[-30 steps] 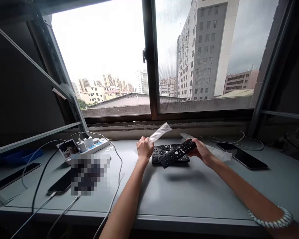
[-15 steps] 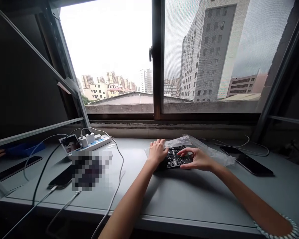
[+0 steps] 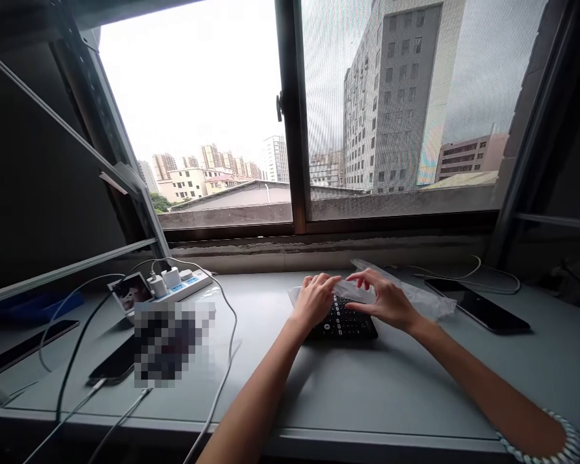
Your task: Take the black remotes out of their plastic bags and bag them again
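Observation:
A flat black board (image 3: 350, 327) with rows of small white marks, like a keypad, lies on the desk under both hands. My left hand (image 3: 314, 299) reaches over its left part, fingers stretched forward; whether they press on it I cannot tell. Above its right part is my right hand (image 3: 386, 299), curved, with thumb and fingers apart and nothing visible between them. The fingertips of both hands come close together at the board's far edge. A clear plastic bag (image 3: 428, 303) lies crumpled behind the board and to its right.
On the right lies a black phone (image 3: 478, 306) near a white cable. To the left, a white power strip (image 3: 188, 287) holds chargers, beside another phone (image 3: 113, 357) with a cable. A white cable (image 3: 229, 361) crosses the desk. A window (image 3: 217, 129) stands behind.
My right hand has lifted and moved away toward the far edge of the board, uncovering its near right corner. My left hand has shifted slightly right. The view has tilted a little.

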`<state>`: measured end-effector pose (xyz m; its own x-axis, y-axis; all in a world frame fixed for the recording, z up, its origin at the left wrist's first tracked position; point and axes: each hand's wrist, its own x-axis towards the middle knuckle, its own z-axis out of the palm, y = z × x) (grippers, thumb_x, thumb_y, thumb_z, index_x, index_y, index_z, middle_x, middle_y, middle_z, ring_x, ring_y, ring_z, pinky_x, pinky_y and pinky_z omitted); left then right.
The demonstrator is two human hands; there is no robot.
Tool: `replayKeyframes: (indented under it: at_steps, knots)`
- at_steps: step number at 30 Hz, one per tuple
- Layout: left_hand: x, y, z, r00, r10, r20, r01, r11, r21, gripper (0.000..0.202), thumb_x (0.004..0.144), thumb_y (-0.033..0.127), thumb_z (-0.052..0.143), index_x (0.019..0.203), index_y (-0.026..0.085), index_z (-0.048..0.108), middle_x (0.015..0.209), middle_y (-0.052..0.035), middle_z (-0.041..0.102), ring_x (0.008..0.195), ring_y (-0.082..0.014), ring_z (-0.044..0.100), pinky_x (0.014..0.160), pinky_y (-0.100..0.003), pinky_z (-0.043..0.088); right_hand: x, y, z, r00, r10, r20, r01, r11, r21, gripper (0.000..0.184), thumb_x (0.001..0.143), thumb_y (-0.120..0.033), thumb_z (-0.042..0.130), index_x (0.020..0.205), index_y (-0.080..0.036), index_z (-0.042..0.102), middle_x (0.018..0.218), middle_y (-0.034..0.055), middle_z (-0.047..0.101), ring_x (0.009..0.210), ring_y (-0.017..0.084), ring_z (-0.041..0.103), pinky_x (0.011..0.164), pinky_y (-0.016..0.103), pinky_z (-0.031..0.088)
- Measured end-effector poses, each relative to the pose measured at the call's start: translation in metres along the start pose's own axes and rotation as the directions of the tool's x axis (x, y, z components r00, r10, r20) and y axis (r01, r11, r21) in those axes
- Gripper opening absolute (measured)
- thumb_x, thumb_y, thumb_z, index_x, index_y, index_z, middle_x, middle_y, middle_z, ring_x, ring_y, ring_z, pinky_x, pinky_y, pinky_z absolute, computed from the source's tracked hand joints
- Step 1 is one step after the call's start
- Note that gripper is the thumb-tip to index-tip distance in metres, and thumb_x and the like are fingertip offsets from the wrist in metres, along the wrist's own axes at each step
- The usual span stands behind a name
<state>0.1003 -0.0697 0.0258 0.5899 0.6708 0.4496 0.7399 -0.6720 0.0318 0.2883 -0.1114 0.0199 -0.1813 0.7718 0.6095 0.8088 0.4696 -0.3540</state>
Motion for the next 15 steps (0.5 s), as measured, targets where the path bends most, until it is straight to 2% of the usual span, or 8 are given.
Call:
replayKeyframes:
  at_steps: [3, 5, 7, 10, 12, 15]
  knots:
    - [-0.001, 0.007, -0.001, 0.993, 0.114, -0.031, -0.115, 0.993, -0.005, 0.043, 0.091, 0.014, 0.028, 0.13, 0.03, 0.038, 0.121, -0.0002, 0.053, 0.109, -0.0136, 0.049, 0.099, -0.03, 0.033, 0.002, 0.008, 0.003, 0.987, -0.058, -0.148, 0.051, 0.997, -0.054, 0.046, 0.07, -0.049, 0.065, 0.111, -0.027, 0.059, 0.102, 0.0056, 0.062, 0.097, 0.023, 0.056, 0.077, 0.035, 0.047]
    - [-0.001, 0.01, -0.002, 0.989, 0.142, -0.032, -0.141, 0.99, 0.027, 0.044, 0.091, 0.012, 0.029, 0.131, 0.029, 0.037, 0.118, -0.0011, 0.054, 0.104, -0.0144, 0.051, 0.095, -0.03, 0.036, 0.003, 0.013, 0.004, 0.986, -0.094, -0.14, 0.087, 0.995, -0.053, 0.041, 0.074, -0.046, 0.063, 0.111, -0.028, 0.059, 0.101, 0.0039, 0.064, 0.099, 0.023, 0.057, 0.086, 0.039, 0.044]
    - [0.0, 0.009, -0.003, 0.993, 0.119, -0.017, -0.118, 0.991, 0.068, 0.048, 0.087, 0.009, 0.034, 0.131, 0.029, 0.037, 0.113, -0.0021, 0.055, 0.097, -0.0159, 0.053, 0.09, -0.031, 0.039, 0.002, 0.016, 0.005, 0.991, -0.08, -0.11, 0.078, 0.997, -0.023, 0.035, 0.08, -0.041, 0.057, 0.112, -0.029, 0.059, 0.09, 0.0007, 0.067, 0.09, 0.02, 0.061, 0.086, 0.038, 0.044]
    - [0.002, 0.001, -0.004, 0.998, 0.025, -0.05, -0.019, 0.993, 0.114, 0.055, 0.08, 0.003, 0.041, 0.13, 0.027, 0.039, 0.11, -0.0033, 0.056, 0.095, -0.018, 0.053, 0.089, -0.033, 0.039, 0.002, 0.017, 0.004, 0.991, -0.01, -0.135, 0.01, 1.0, -0.003, 0.028, 0.084, -0.036, 0.051, 0.11, -0.03, 0.06, 0.08, -0.0015, 0.066, 0.078, 0.017, 0.062, 0.08, 0.035, 0.046]
    - [0.003, -0.007, -0.004, 0.986, -0.084, -0.146, 0.101, 0.989, 0.108, 0.06, 0.075, -0.002, 0.04, 0.129, 0.025, 0.04, 0.108, -0.0042, 0.057, 0.099, -0.019, 0.051, 0.091, -0.035, 0.038, 0.003, 0.018, 0.0, 0.982, 0.034, -0.184, -0.037, 0.999, -0.012, 0.024, 0.084, -0.034, 0.051, 0.104, -0.03, 0.064, 0.081, -0.0006, 0.064, 0.073, 0.016, 0.061, 0.071, 0.03, 0.046]
    - [0.004, -0.013, -0.004, 0.91, -0.269, -0.314, 0.281, 0.96, -0.008, 0.063, 0.077, 0.0, 0.039, 0.136, 0.022, 0.033, 0.113, -0.0071, 0.055, 0.108, -0.0197, 0.049, 0.094, -0.036, 0.036, 0.006, 0.024, -0.005, 0.946, 0.12, -0.301, -0.135, 0.99, -0.029, 0.026, 0.084, -0.032, 0.048, 0.101, -0.028, 0.067, 0.081, 0.0015, 0.059, 0.065, 0.014, 0.057, 0.056, 0.026, 0.043]
